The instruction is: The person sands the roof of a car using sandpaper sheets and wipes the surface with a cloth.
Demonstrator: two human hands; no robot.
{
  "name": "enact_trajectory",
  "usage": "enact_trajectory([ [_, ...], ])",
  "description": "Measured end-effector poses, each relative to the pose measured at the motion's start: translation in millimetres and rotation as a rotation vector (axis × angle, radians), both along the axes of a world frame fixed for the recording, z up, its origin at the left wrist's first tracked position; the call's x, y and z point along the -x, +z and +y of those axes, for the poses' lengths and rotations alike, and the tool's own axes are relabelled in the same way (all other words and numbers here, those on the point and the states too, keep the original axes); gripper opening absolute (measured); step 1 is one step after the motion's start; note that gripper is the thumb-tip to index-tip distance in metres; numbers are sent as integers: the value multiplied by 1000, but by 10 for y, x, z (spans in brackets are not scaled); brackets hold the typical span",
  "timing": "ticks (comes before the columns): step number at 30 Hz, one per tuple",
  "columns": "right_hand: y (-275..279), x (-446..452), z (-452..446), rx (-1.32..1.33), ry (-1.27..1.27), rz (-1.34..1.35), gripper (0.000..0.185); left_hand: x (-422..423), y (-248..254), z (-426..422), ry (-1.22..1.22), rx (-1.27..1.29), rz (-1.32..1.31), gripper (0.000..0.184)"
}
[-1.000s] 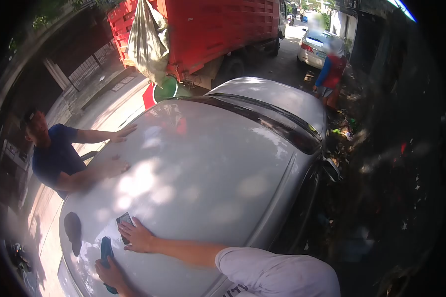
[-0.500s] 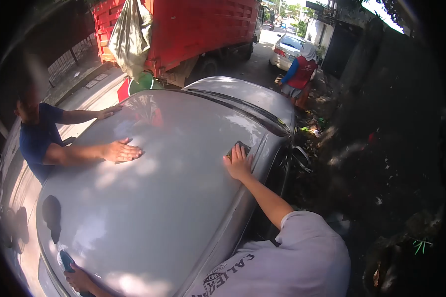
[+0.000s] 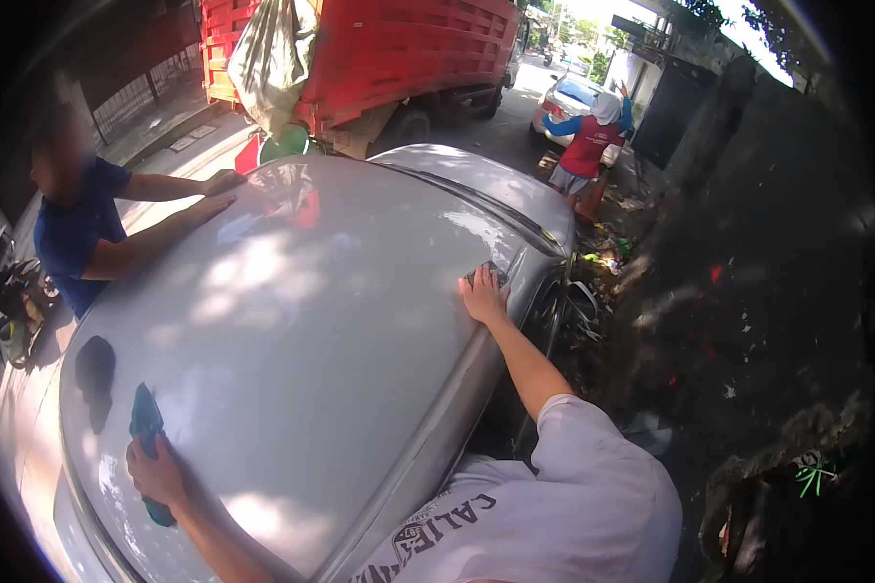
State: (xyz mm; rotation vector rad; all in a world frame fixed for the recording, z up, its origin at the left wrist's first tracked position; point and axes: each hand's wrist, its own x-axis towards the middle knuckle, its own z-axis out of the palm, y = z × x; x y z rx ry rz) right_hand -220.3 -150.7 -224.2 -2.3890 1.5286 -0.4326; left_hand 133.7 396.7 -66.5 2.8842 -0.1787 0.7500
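Note:
The grey car roof (image 3: 340, 321) spreads out below me, with sunlit patches on it. My left hand (image 3: 156, 471) is closed around a long teal item (image 3: 147, 420) over the near left part of the roof; its exact kind is unclear. On the far right edge of the roof, my right hand (image 3: 483, 294) presses down with bent fingers over a dark pad (image 3: 497, 275), mostly covered by the palm and fingers. Across the roof, a co-worker's two hands (image 3: 220, 197) rest close together along the far left edge.
A red truck (image 3: 408, 53) stands behind the car, with a pale sack (image 3: 274, 63) hanging from it. A person in a red vest (image 3: 590, 146) stands near a white car (image 3: 566, 102). Litter (image 3: 608, 255) lies along the right side. A motorcycle (image 3: 10, 301) is at far left.
My left hand has moved up and inward with the teal item. My right hand has slid slightly forward and right. The co-worker's nearer hand has drawn back to the roof edge.

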Motion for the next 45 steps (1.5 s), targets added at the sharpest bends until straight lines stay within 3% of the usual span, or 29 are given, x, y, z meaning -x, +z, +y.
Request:
enact_trajectory([
  [1, -53, -46, 34, 12, -97, -22, 79, -3, 32, 14, 1, -1, -7, 43],
  [5, 625, -191, 2103, 85, 370, -42, 84, 31, 67, -70, 30, 6, 39, 40],
  [7, 872, -21, 2712, 52, 635, -57, 82, 15, 84, -62, 22, 16, 32, 39],
  [10, 888, 94, 2232, 58, 636, -13, 80, 3, 77, -32, -10, 8, 53, 38],
  [14, 330, -88, 729, 47, 138, 62, 77, 45, 85, -32, -22, 35, 25, 39],
  [17, 435, -312, 878, -11, 60, 60, 80, 24, 18, 14, -14, 36, 27, 39],
  [22, 766, -345, 2608, 165, 682, -89, 84, 42, -6, 8, -31, 44, 7, 39],
  [25, 861, -110, 2283, 92, 785, -55, 84, -7, 1, 94, -84, 22, -18, 40],
  [29, 345, -32, 543, 57, 275, -35, 75, 66, -11, 60, -86, 23, 3, 41],
  [33, 366, -274, 621, -3, 10, -6, 80, 26, -11, 74, -62, 16, 12, 40],
  [38, 885, -75, 2312, 16, 657, -23, 81, 24, -22, 89, -71, 27, 28, 40],
  [41, 684, 122, 1602, 67, 587, -9, 81, 51, 29, 65, -100, 28, 24, 40],
  [45, 153, 82, -129, 50, 96, -21, 75, 125, 63, -29, -88, 49, -60, 39],
])
